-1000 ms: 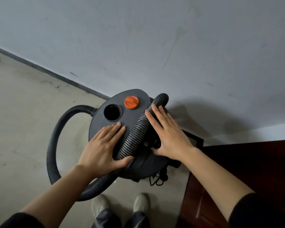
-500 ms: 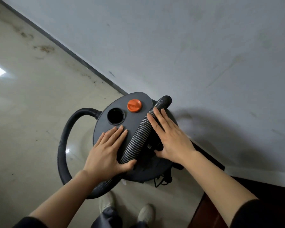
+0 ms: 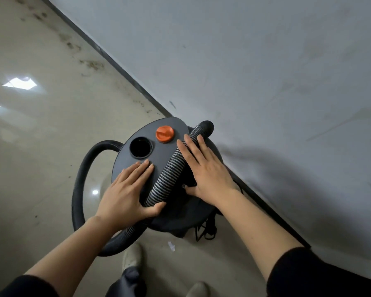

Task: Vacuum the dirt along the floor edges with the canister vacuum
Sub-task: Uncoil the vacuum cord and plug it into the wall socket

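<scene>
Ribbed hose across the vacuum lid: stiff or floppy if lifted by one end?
Probably floppy: the hose curves in a wide loop beside the canister vacuum. Its ribs likely give decent grip. It lies across the smooth lid, so it may slide off when pushed.

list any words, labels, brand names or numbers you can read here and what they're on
No text can be read anywhere in this view.
orange cap: faint raised marks on top, too blurred to read.
canister vacuum lid and hose: no label, brand or number shows.
</scene>
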Demonstrator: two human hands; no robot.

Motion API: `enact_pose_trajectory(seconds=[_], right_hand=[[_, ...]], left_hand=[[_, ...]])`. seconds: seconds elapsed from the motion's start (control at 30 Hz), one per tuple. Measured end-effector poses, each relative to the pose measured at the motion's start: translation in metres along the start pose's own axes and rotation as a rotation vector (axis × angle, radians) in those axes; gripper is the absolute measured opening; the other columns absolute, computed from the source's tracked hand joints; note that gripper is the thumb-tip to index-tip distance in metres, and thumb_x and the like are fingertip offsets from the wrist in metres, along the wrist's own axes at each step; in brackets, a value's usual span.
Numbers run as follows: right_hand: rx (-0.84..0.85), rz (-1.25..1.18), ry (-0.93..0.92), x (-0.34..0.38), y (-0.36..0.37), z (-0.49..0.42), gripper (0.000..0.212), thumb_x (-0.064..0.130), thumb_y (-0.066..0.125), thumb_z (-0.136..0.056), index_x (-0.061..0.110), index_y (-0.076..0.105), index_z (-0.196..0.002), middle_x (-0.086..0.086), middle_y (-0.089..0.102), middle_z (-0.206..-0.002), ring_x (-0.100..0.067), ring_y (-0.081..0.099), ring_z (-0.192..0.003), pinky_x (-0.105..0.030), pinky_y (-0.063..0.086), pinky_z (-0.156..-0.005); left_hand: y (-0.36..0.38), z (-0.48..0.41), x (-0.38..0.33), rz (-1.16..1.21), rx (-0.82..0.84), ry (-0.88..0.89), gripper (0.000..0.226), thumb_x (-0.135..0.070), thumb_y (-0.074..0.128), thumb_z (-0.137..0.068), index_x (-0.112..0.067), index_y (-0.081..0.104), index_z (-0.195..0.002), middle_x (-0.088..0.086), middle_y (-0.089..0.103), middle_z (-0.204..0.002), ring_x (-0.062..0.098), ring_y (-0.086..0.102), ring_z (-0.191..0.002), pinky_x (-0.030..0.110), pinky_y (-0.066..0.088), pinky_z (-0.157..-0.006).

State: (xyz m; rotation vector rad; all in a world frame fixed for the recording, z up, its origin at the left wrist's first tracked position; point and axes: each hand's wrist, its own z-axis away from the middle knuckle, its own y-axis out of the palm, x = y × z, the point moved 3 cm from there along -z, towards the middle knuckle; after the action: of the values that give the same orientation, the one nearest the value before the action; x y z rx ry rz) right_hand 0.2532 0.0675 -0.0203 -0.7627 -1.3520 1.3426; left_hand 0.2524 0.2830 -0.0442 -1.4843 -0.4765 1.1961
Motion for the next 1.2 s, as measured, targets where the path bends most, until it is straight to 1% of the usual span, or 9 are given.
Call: enact_pose_trajectory(seconds=[0.17, 0.27, 0.4, 0.63, 0.83, 0.93, 1.03, 1.13, 1.2], right_hand=[[-0.01, -0.002, 0.0, 0.023, -0.004, -0.043, 0.122, 0.043, 0.074, -0.076, 0.029, -0.027, -0.144, 0.004, -0.018, -0.16, -0.027, -0.016, -0.146, -0.036, 0.013, -0.118], [-0.028, -0.012, 0.016, 0.039, -0.003, -0.074, 0.125, 0.042, 0.076, -0.074, 0.029, -0.027, -0.144, 0.004, -0.017, -0.16, -0.027, -0.015, -0.147, -0.035, 0.025, -0.115], [-0.048, -0.018, 0.033, 0.061, -0.003, -0.115, 0.127, 0.043, 0.077, -0.072, 0.03, -0.025, -0.146, 0.004, -0.015, -0.16, -0.028, -0.015, -0.146, -0.036, 0.038, -0.107], [-0.054, -0.03, 0.063, 0.099, -0.008, -0.179, 0.124, 0.045, 0.074, -0.075, 0.028, -0.026, -0.146, 0.006, -0.019, -0.159, -0.029, -0.016, -0.146, -0.036, 0.045, -0.101], [-0.098, -0.068, 0.097, 0.121, -0.006, -0.219, 0.124, 0.047, 0.073, -0.076, 0.034, -0.03, -0.144, 0.007, -0.018, -0.159, -0.027, -0.018, -0.146, -0.037, 0.039, -0.106], [-0.08, -0.122, 0.109, 0.13, -0.006, -0.237, 0.124, 0.044, 0.073, -0.076, 0.035, -0.032, -0.143, 0.011, -0.025, -0.157, -0.027, -0.025, -0.144, -0.035, 0.038, -0.106], [-0.076, -0.189, 0.119, 0.14, -0.007, -0.257, 0.123, 0.04, 0.074, -0.077, 0.036, -0.029, -0.143, 0.014, -0.029, -0.155, -0.027, -0.03, -0.142, -0.03, 0.044, -0.099], [-0.091, -0.224, 0.131, 0.146, -0.008, -0.284, 0.124, 0.038, 0.075, -0.076, 0.037, -0.028, -0.144, 0.015, -0.029, -0.154, -0.028, -0.031, -0.141, -0.032, 0.05, -0.092], [-0.089, -0.237, 0.135, 0.149, -0.011, -0.306, 0.122, 0.036, 0.075, -0.076, 0.035, -0.025, -0.147, 0.014, -0.029, -0.154, -0.029, -0.031, -0.141, -0.033, 0.052, -0.091]], left_hand=[[-0.024, -0.014, 0.043, -0.002, -0.011, -0.005, 0.102, -0.082, 0.046, -0.07, -0.015, 0.043, -0.147, 0.001, 0.041, -0.152, 0.022, 0.034, -0.142, 0.048, 0.033, -0.115], [-0.04, -0.025, 0.072, 0.0, -0.027, -0.008, 0.102, -0.081, 0.046, -0.07, -0.014, 0.045, -0.146, 0.002, 0.044, -0.151, 0.023, 0.037, -0.14, 0.044, 0.032, -0.115], [-0.059, -0.039, 0.112, 0.0, -0.03, 0.023, 0.1, -0.079, 0.048, -0.07, -0.011, 0.048, -0.144, 0.005, 0.048, -0.147, 0.026, 0.041, -0.137, 0.052, 0.034, -0.113], [-0.094, -0.063, 0.18, -0.012, -0.033, 0.079, 0.1, -0.081, 0.046, -0.071, -0.012, 0.05, -0.143, 0.004, 0.049, -0.147, 0.025, 0.042, -0.137, 0.05, 0.028, -0.116], [-0.119, -0.086, 0.23, -0.042, -0.009, 0.137, 0.101, -0.083, 0.046, -0.072, -0.014, 0.048, -0.144, 0.001, 0.047, -0.148, 0.022, 0.039, -0.138, 0.045, 0.024, -0.118], [-0.132, -0.098, 0.249, -0.056, 0.003, 0.167, 0.099, -0.082, 0.05, -0.071, -0.014, 0.049, -0.143, 0.002, 0.048, -0.147, 0.023, 0.042, -0.137, 0.049, 0.029, -0.116], [-0.144, -0.111, 0.268, -0.081, 0.014, 0.19, 0.097, -0.081, 0.05, -0.071, -0.015, 0.05, -0.143, 0.002, 0.049, -0.146, 0.024, 0.044, -0.135, 0.052, 0.035, -0.112], [-0.157, -0.128, 0.289, -0.103, 0.033, 0.198, 0.098, -0.083, 0.046, -0.073, -0.015, 0.049, -0.143, 0.003, 0.049, -0.146, 0.024, 0.043, -0.134, 0.05, 0.04, -0.108], [-0.166, -0.141, 0.304, -0.102, 0.038, 0.184, 0.1, -0.086, 0.04, -0.074, -0.015, 0.048, -0.144, 0.003, 0.048, -0.147, 0.024, 0.042, -0.134, 0.047, 0.047, -0.101]])
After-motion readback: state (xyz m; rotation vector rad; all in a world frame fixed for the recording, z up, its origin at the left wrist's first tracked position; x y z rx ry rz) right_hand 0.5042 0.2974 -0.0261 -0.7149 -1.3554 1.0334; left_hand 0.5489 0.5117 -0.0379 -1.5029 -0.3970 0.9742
